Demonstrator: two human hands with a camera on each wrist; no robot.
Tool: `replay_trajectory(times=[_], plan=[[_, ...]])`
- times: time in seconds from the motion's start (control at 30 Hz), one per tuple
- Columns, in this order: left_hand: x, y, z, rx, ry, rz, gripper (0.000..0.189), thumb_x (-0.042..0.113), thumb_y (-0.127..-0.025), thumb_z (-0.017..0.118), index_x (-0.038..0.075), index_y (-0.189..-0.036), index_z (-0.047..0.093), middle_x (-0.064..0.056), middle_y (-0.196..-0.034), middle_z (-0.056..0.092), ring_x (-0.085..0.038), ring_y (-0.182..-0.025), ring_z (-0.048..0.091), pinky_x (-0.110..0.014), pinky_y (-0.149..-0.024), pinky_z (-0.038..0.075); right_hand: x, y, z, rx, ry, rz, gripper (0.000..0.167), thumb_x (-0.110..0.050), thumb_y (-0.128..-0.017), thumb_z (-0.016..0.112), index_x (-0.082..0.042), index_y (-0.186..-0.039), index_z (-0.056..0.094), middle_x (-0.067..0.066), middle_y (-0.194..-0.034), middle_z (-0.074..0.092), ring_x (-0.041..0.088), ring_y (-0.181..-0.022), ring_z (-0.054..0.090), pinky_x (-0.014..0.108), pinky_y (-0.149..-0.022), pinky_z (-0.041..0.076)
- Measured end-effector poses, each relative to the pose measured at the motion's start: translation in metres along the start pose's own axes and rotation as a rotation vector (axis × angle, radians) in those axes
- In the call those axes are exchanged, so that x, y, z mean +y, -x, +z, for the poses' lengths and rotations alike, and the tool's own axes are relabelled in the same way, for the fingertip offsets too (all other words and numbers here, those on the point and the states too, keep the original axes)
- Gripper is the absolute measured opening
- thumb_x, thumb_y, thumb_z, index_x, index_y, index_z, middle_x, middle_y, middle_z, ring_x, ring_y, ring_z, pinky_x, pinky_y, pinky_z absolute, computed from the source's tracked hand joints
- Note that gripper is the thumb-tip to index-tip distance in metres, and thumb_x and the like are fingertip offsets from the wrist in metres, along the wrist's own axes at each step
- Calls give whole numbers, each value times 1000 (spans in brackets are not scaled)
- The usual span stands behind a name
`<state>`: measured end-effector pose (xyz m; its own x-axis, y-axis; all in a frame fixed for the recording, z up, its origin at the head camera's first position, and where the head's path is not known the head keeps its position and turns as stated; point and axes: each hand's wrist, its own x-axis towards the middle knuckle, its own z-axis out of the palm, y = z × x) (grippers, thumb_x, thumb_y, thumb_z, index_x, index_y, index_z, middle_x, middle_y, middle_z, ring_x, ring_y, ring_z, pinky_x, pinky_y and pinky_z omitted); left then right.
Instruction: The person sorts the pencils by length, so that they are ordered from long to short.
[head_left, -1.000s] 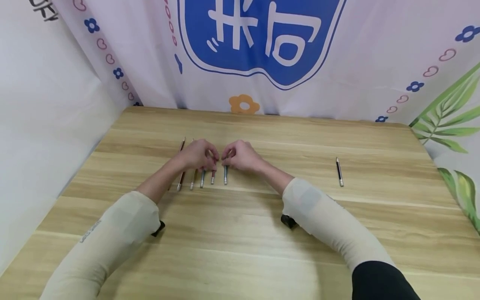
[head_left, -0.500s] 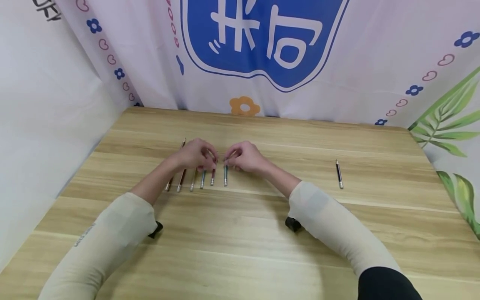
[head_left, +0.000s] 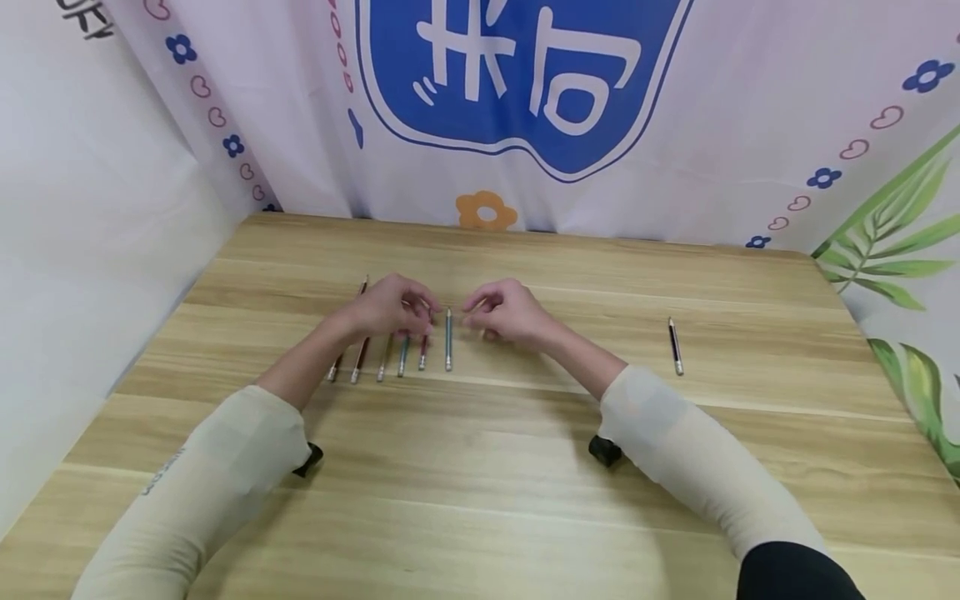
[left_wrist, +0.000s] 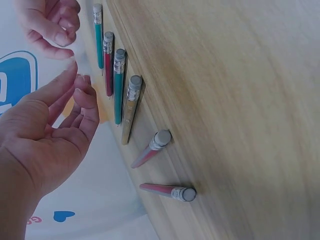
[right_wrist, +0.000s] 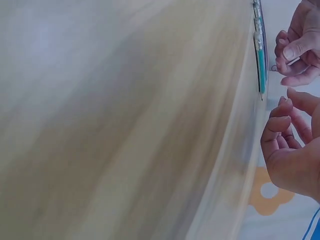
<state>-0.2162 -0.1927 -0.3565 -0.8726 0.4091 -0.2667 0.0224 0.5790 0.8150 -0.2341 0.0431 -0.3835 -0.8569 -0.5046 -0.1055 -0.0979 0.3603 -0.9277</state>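
Note:
Several eraser-tipped pencils lie side by side in a row. At its right end is a teal pencil [head_left: 448,342], with a red pencil [head_left: 423,354] beside it. Further left come another teal pencil [left_wrist: 118,95], a tan pencil [left_wrist: 131,112] and two dark red pencils [head_left: 361,358]. My left hand [head_left: 393,307] hovers over the row, fingers loosely bent, hiding some upper ends. Just right of the end teal pencil, my right hand [head_left: 510,312] has its fingers relaxed and apart from it. Neither hand holds anything in the wrist views.
A lone dark pencil [head_left: 676,346] lies on the right part of the wooden table [head_left: 480,500]. Behind the table hangs a printed curtain [head_left: 712,150]. A white wall covering [head_left: 90,208] borders the left side.
My right hand has let go of the end teal pencil and drawn away to the right. That pencil stays in place. The left hand has barely moved.

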Motion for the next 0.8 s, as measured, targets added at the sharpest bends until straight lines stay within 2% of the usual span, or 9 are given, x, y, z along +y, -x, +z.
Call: replay_trajectory(times=[0.17,0.33,0.53,0.63,0.8], plan=[[2,-4,4,-23,5,31,33,-5,-92,73,-11,-123,65,-16,-91,70,-17,-66,59,-25,-59,51,3,10,-13,30,24,2,20,-3,-91,77,5,-109,74,7,-75,66,16,-58,57,21,-52,45],[6,-9,9,-38,-2,67,33,-3,-91,75,-10,-122,66,-14,-92,70,-20,-76,63,-29,-68,54,6,22,-27,50,21,26,19,-2,-91,76,6,-109,73,12,-80,68,20,-60,58,24,-55,48],[15,-15,18,-51,10,110,33,-4,-92,74,-12,-122,65,-15,-94,69,-18,-73,62,-27,-64,55,12,33,-40,67,50,51,21,-5,-92,76,4,-111,74,12,-85,69,22,-64,62,27,-59,53],[18,-19,22,-60,8,120,33,-4,-91,74,-11,-122,65,-15,-95,69,-17,-76,63,-27,-66,55,15,40,-47,78,68,69,22,-5,-92,77,3,-112,73,10,-85,68,23,-65,63,27,-59,54],[25,-24,29,-67,-4,124,32,-3,-92,74,-9,-123,66,-13,-96,68,-19,-81,65,-28,-67,56,20,52,-59,91,78,76,23,-5,-92,76,5,-113,72,15,-88,71,24,-66,64,28,-60,55]])
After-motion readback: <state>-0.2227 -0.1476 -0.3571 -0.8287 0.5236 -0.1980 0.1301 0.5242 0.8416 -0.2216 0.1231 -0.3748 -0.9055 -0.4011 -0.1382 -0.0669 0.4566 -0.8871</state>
